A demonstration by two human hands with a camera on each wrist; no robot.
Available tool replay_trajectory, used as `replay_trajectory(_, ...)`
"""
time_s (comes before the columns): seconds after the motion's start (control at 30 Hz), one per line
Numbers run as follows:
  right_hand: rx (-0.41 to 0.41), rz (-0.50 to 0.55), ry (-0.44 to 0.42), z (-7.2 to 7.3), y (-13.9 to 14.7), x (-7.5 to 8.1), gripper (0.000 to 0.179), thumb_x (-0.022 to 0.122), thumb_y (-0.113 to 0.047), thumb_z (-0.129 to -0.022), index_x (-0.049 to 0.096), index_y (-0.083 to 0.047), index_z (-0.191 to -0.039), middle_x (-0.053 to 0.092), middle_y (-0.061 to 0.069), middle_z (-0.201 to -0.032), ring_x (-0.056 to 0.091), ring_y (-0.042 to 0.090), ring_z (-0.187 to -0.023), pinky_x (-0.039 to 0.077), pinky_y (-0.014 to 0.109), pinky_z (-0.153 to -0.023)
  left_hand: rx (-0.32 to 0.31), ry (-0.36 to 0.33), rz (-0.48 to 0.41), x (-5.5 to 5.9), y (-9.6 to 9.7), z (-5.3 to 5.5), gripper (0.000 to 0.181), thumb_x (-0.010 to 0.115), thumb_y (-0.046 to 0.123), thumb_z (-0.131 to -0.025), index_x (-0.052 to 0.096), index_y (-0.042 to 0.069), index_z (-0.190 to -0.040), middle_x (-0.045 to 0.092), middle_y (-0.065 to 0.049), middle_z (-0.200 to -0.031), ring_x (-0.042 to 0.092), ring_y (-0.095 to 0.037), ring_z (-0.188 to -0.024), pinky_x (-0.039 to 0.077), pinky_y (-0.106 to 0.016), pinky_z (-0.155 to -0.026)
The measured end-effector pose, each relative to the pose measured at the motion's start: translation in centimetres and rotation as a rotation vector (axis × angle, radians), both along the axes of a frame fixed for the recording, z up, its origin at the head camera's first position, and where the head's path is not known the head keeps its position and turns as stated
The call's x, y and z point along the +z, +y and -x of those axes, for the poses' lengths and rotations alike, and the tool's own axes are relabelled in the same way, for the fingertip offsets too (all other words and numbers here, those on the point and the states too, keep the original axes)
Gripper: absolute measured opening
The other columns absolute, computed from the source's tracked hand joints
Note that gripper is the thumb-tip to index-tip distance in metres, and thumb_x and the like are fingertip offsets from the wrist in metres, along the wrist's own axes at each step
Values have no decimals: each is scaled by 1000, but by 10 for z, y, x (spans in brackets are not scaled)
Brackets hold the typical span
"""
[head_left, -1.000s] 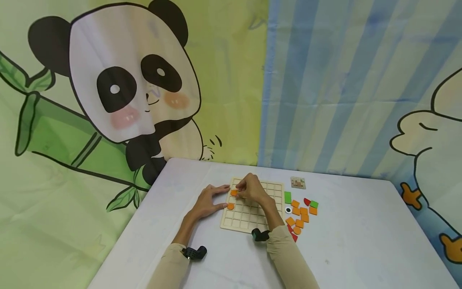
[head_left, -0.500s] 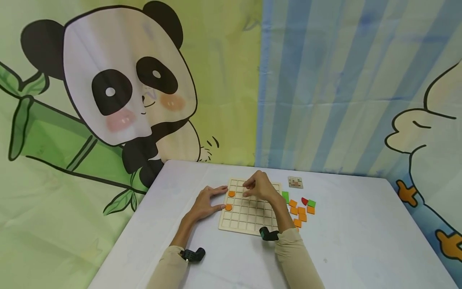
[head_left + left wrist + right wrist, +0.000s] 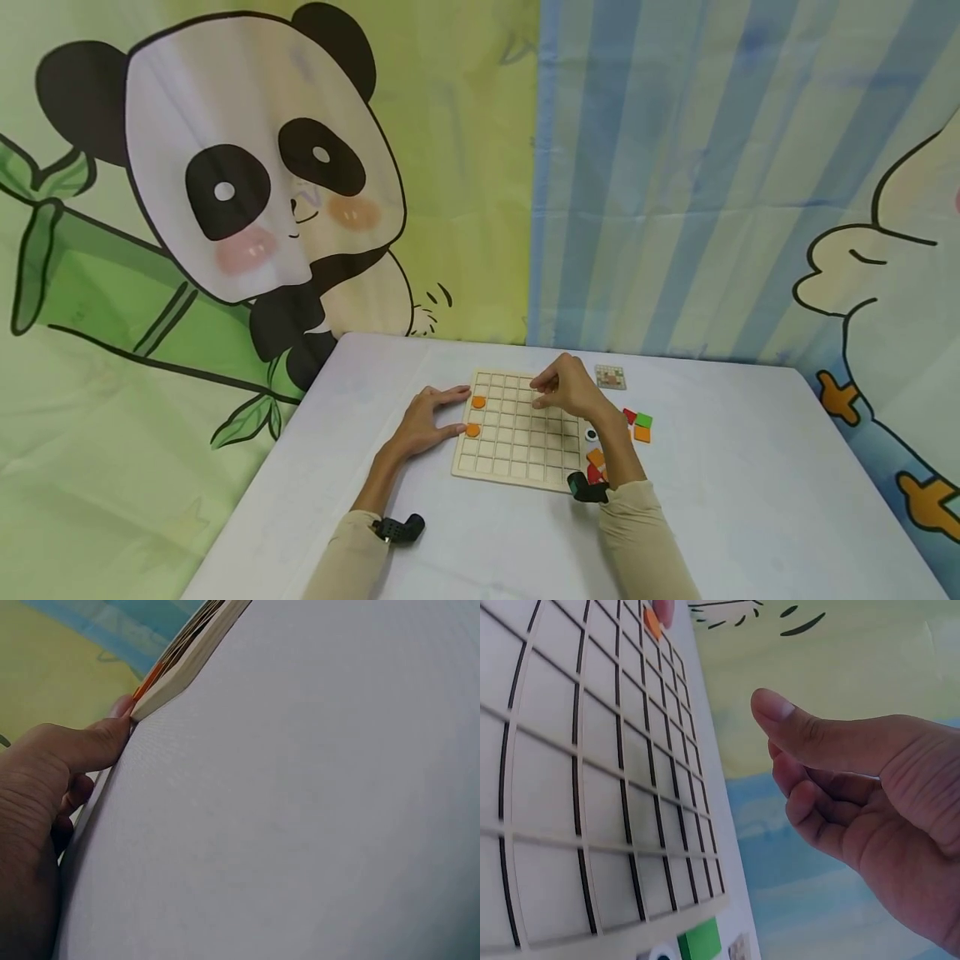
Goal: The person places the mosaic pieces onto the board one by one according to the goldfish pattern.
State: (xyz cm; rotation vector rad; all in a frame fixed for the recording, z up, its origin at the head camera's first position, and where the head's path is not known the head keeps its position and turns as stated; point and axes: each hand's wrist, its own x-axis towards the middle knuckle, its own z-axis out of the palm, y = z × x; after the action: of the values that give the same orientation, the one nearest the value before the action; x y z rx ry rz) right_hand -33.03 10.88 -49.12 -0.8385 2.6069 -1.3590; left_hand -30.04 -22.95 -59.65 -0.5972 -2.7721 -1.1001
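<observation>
A pale wooden grid board lies on the white table. Two orange round pieces, an upper disc and a lower disc, sit in its left column. My left hand rests at the left edge, thumb and fingers spread; the thumb touches the board's rim in the left wrist view. Over the board's upper right part hovers my right hand. Its thumb is extended and the fingers are loosely bent, with nothing between them in the right wrist view.
Right of the board lie a green square, an orange square, a red piece and a black-and-white disc. My right forearm covers part of this pile. A small patterned card lies behind it.
My right hand has left the upper orange disc and moved rightward across the board, its fingers now free. My left hand stays at the left edge. The head view has shifted slightly.
</observation>
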Motion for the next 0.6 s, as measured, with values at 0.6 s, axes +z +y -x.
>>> replay_trajectory(0.6,-76,-37,18,-14,47,-2,25,91,4,-82,83,9,-106,79,28,-99,71,21,-75,58,26,-68,1,-1,-10,-1,1,-1,66,91,28,-90,67,21,-151,60,8,-163,54,-17,-105,41,-41,-100)
